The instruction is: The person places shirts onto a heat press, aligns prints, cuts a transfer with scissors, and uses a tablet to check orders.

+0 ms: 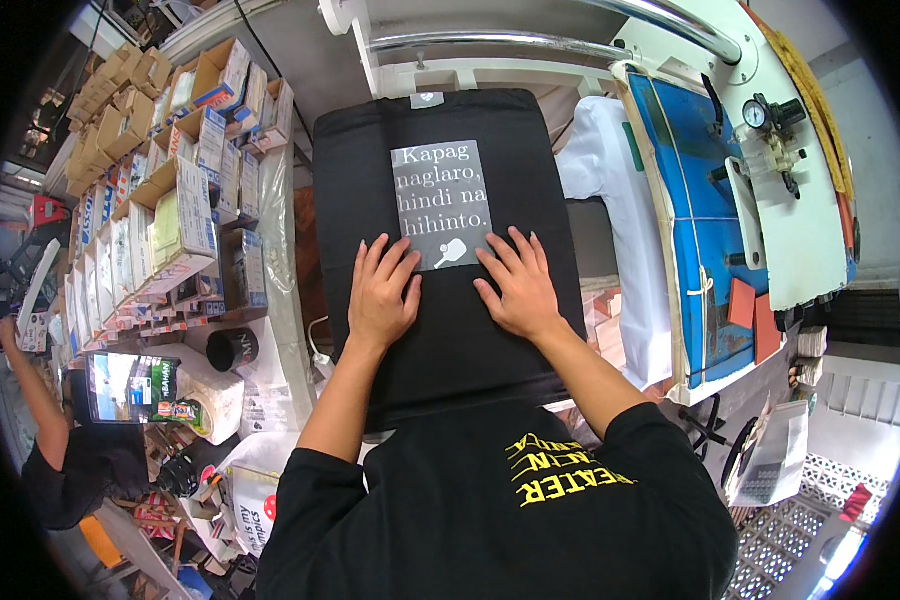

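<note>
A black T-shirt [355,200] lies spread flat over a board in front of me, its neck label at the far end. On its chest rests a grey rectangular transfer sheet [407,250] with white lettering and a small white paddle-and-ball picture. My left hand [382,300] lies flat with fingers spread, its fingertips by the sheet's lower left corner. At the lower right corner is my right hand [520,290], also flat and spread, fingertips at the sheet's edge. Neither hand grips anything.
Behind the board runs a metal rail [500,42]. To the right are a white garment [625,240], a blue panel [682,200] and a white machine part with a pressure gauge [756,112]. Boxes [185,205], a black mug [232,348] and a phone [130,388] stand left, near another person's arm [38,395].
</note>
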{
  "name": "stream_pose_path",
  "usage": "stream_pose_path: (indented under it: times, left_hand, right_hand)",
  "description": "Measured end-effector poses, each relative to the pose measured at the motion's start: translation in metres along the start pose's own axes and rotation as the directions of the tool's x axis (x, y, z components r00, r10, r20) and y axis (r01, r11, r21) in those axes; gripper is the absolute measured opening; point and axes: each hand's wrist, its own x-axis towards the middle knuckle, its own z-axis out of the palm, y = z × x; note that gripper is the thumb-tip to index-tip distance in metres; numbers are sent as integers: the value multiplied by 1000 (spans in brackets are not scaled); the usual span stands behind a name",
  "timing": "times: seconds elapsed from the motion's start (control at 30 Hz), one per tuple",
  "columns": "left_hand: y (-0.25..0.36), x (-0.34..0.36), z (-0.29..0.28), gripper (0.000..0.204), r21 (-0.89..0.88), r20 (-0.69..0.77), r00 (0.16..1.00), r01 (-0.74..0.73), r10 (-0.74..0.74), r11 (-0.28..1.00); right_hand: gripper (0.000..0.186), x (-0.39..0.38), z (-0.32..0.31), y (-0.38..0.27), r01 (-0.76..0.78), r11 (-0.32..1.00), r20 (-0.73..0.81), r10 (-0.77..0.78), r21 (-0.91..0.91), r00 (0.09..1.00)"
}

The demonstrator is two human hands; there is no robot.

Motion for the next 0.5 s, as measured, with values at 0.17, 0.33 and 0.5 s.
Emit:
stream_pose_path:
  times: [0.17, 0.33, 0.5]
  left_hand:
    - [0, 0, 0, 33, 5, -6, 1000, -4, 4, 1000]
    - [0, 0, 0, 33, 12, -8, 1000, -5, 5, 1000]
    - [2, 1, -2, 32, 9, -8, 1000, -6, 6, 1000]
  right_hand:
    - [42, 0, 1, 0, -3, 1000, -10, 3, 4, 1000]
    - [41, 0, 2, 0, -7, 1000, -16, 7, 21, 1000]
    - [41, 0, 1, 0, -11, 1000, -14, 12, 20, 1000]
